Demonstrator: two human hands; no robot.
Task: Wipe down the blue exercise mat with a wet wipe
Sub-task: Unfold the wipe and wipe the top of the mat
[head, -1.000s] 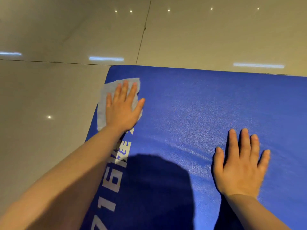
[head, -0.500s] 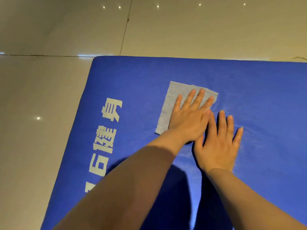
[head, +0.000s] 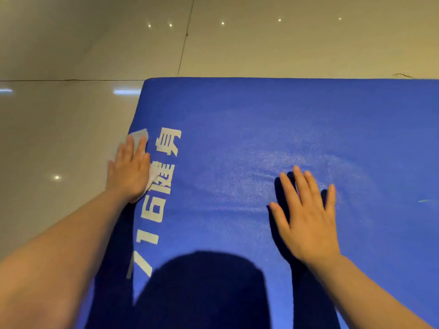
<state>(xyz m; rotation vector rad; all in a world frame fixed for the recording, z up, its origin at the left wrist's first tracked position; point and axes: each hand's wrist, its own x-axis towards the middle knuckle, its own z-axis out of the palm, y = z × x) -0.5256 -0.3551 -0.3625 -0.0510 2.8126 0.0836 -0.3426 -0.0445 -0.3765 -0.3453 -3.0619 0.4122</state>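
Observation:
The blue exercise mat [head: 249, 129] lies on the floor and fills the right and lower part of the view, with white printed characters along its left side. My left hand [head: 128, 169] presses flat on a pale wet wipe [head: 139, 135] at the mat's left edge; most of the wipe is hidden under the palm. My right hand [head: 306, 214] rests flat on the mat's middle, fingers straight and slightly spread, holding nothing. A faint damp sheen shows on the mat above that hand.
Glossy beige floor tiles [head: 59, 138] surround the mat on the left and far side, with light reflections and grout lines. A dark shadow of my head [head: 202, 290] falls on the near part of the mat.
My left hand has slid the wipe from the mat's middle, beside my right hand, out to the left edge. My right hand stays flat on the mat.

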